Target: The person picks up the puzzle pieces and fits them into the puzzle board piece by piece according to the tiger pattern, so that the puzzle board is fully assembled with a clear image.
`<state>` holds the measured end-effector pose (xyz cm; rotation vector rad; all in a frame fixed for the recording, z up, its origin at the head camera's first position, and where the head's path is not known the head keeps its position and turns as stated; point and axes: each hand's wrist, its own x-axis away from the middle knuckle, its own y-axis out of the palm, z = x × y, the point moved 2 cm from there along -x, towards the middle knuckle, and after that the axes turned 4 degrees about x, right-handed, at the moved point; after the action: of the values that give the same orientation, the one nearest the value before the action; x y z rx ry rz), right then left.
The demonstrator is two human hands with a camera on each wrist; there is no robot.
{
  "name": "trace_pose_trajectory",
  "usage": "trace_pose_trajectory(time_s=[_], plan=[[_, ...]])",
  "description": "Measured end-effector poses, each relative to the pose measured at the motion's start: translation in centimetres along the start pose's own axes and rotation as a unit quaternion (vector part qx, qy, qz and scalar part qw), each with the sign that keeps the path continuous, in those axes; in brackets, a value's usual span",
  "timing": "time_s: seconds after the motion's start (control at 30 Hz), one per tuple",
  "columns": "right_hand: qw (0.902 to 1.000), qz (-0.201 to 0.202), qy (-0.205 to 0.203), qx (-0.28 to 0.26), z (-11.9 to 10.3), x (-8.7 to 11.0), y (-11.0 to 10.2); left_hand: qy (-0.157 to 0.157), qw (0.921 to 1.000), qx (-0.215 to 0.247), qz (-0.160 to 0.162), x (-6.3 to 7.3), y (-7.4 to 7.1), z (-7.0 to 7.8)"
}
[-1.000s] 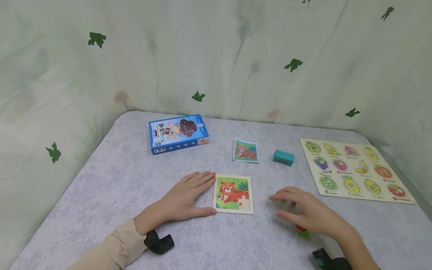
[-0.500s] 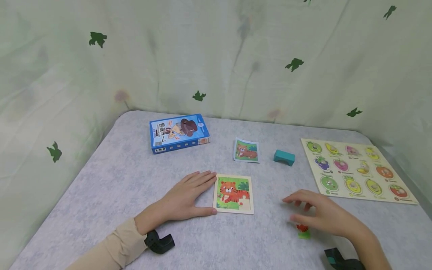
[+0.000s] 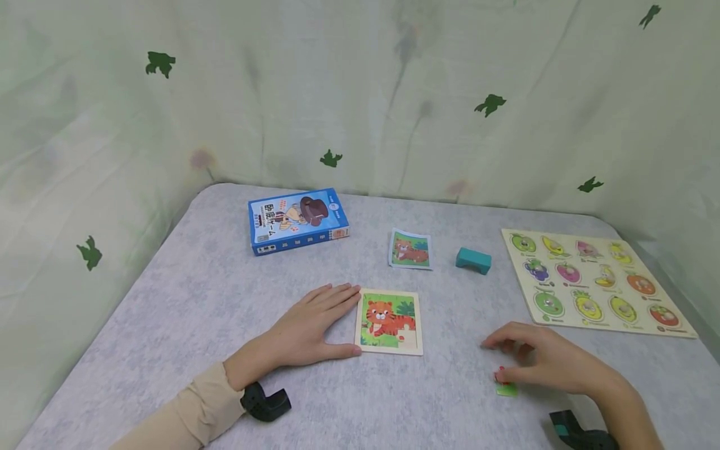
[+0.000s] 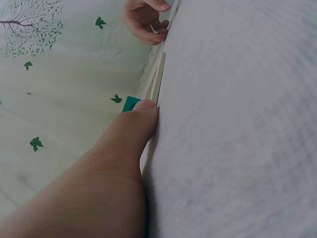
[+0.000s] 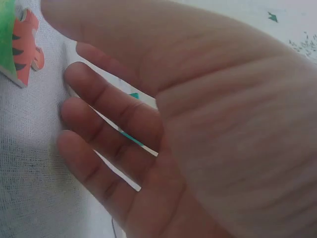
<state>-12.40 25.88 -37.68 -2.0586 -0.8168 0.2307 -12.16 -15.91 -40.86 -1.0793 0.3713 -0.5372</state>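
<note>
A small wooden jigsaw tray (image 3: 417, 312) with a tiger picture lies in the middle of the table, a gap showing at its lower right. My left hand (image 3: 304, 328) rests flat beside it, fingertips and thumb against its left edge. In the left wrist view the thumb (image 4: 141, 116) meets the tray's edge. To the right lies a loose jigsaw piece (image 3: 507, 390), green with orange and black stripes. Over it hovers my right hand (image 3: 548, 359), fingers loosely bent and the thumb overlapping the piece. The right wrist view shows that piece (image 5: 25, 47) apart from the fingers.
A tiger picture card (image 3: 410, 250) lies behind the tray, with a teal bridge-shaped block (image 3: 473, 260) right of it. Farther left is a blue game box (image 3: 298, 222). A fruit puzzle board (image 3: 599, 284) lies at the right. A pale curtain (image 3: 365, 94) hangs behind the table.
My right hand has moved right and toward me, away from the tray, and lowered to the loose jigsaw piece. The left hand has stayed at the tray's edge.
</note>
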Motion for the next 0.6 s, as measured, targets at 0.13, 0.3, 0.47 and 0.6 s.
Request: trace_pose_trajectory(time_s=[0.13, 0.3, 0.47, 0.6], plan=[[0.9999, -0.007, 0.006, -0.004, 0.11, 0.21, 0.03, 0.000, 1.0000, 0.000, 0.001, -0.05, -0.02, 0.00], [0.9999, -0.010, -0.001, -0.012, 0.33, 0.39, 0.08, -0.001, 1.0000, 0.002, 0.000, -0.02, -0.04, 0.02], [0.9998, -0.014, -0.006, -0.013, 0.55, 0.34, 0.13, -0.002, 1.0000, -0.001, -0.001, 0.02, -0.04, 0.05], [0.9994, -0.022, -0.002, -0.026, 0.67, 0.30, 0.13, -0.001, 1.0000, 0.000, 0.001, 0.02, -0.04, 0.06]])
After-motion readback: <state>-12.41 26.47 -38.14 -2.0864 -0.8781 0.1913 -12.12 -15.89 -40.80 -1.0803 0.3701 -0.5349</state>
